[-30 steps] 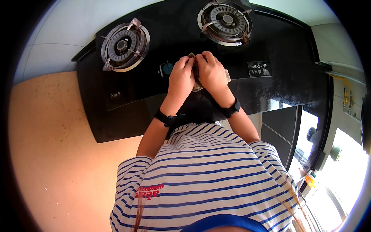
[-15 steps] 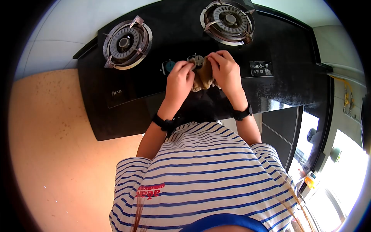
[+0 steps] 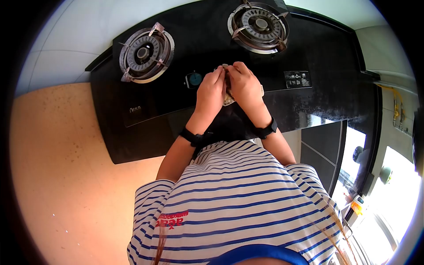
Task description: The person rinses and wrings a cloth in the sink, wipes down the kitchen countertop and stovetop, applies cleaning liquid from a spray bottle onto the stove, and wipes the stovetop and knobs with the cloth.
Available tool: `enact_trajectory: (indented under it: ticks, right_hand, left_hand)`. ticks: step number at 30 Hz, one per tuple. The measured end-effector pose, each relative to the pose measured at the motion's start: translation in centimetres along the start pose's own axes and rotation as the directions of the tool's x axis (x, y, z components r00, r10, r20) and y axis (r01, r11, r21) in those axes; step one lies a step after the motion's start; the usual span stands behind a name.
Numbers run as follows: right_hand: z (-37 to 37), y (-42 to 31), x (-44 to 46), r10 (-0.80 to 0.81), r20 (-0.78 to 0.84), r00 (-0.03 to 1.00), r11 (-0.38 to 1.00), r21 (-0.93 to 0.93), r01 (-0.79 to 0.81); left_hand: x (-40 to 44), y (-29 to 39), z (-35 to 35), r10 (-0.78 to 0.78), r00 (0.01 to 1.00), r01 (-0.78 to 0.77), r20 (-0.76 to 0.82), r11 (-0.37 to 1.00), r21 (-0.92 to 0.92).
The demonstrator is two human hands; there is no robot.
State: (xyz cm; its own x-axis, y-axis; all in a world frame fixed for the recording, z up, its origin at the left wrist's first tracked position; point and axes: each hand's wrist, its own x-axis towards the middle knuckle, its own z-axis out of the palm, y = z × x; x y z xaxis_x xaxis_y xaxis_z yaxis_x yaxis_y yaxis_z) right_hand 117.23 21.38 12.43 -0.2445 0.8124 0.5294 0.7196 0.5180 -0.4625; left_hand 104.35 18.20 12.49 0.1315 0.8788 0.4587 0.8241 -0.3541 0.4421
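Note:
My left hand [image 3: 210, 92] and my right hand [image 3: 245, 86] are close together over the front of the black gas stove, fingers closed. Between them is a bunched brown cloth [image 3: 229, 99], mostly covered by the fingers; its pale edge shows below and beside the right hand. The hands are at the spot of the right control knob, which they hide almost entirely. I cannot tell whether the cloth touches that knob. The left control knob [image 3: 194, 79] stays visible just left of my left hand.
The left burner [image 3: 143, 54] and right burner [image 3: 260, 25] with metal pan supports lie beyond my hands. A printed label [image 3: 297, 79] is on the stove at right. An orange-tan surface [image 3: 57, 145] lies to the left. Black bands circle both wrists.
My right hand has moved left and both hands have come together. The cloth, spread between them before, is now gathered up and mostly covered. The right knob has gone out of sight.

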Motion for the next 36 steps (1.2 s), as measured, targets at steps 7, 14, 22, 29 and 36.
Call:
enact_trajectory:
  ticks: [7, 14, 22, 29, 36]
  right_hand:
    - [-0.3, -0.5, -0.8, 0.06, 0.022, 0.998, 0.998, -0.022, -0.059]
    - [0.4, 0.3, 0.7, 0.025, -0.021, 0.999, 0.995, 0.095, -0.023]
    - [0.8, 0.1, -0.1, 0.101, -0.013, 0.995, 0.989, 0.113, -0.099]
    - [0.9, 0.5, 0.1, 0.066, -0.032, 0.997, 0.995, 0.077, -0.063]
    - [0.6, 1.0, 1.6, 0.061, -0.061, 0.996, 0.991, 0.122, -0.053]
  left_hand:
    - [-0.1, -0.2, 0.4, 0.121, 0.992, -0.117, -0.022, 0.982, 0.149]
    - [0.1, 0.1, 0.3, 0.03, 1.0, -0.029, -0.009, 0.994, 0.101]
    - [-0.2, -0.2, 0.7, 0.063, 0.998, -0.059, -0.03, 0.99, 0.126]
    - [-0.1, 0.1, 0.3, 0.027, 0.999, -0.024, -0.024, 0.994, 0.105]
    - [0.3, -0.3, 0.1, 0.037, 0.997, -0.033, -0.067, 0.997, 0.067]
